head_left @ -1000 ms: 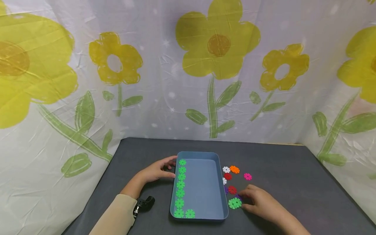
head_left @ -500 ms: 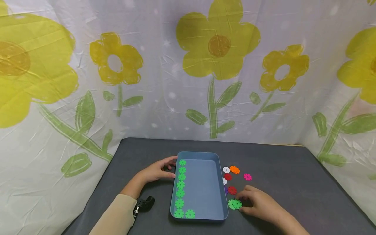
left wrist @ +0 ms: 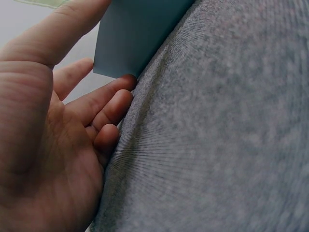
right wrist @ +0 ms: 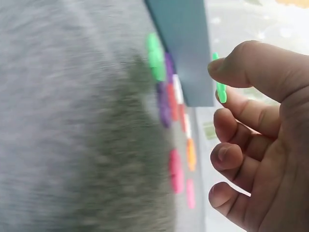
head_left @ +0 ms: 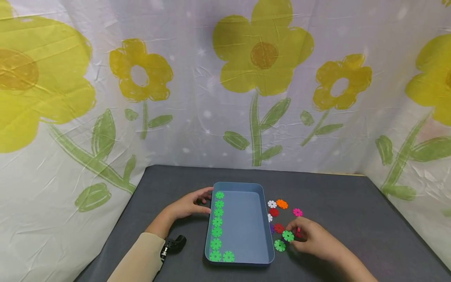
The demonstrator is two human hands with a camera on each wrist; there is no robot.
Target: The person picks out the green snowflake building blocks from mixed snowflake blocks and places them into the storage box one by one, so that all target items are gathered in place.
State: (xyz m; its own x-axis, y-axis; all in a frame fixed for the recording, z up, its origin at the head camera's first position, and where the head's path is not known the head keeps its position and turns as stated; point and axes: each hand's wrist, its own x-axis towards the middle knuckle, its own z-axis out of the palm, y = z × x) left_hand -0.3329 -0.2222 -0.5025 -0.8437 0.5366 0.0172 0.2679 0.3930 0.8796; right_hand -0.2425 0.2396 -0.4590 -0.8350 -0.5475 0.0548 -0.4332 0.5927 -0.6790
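A blue-grey rectangular tray (head_left: 246, 225) lies on the dark table, with several green snowflake discs (head_left: 216, 232) lined along its left side and one more green snowflake disc (head_left: 228, 256) at the bottom beside that row. My left hand (head_left: 190, 203) rests against the tray's left wall, thumb and fingers spread along it. Right of the tray, my right hand (head_left: 311, 237) pinches a green snowflake disc (right wrist: 221, 92) between thumb and index finger, lifted off the table. Below it, another green snowflake disc (head_left: 280, 245) lies flat on the table.
Red (head_left: 279, 228), white (head_left: 271, 204), orange (head_left: 282, 203), purple and pink (head_left: 297, 212) snowflake discs lie scattered right of the tray, some against its wall. A flower-printed curtain (head_left: 197, 117) stands behind the table (head_left: 352, 203).
My right hand has taken hold of one of two overlapping green snowflake discs and raised it slightly up and to the right. The left hand and tray keep their places.
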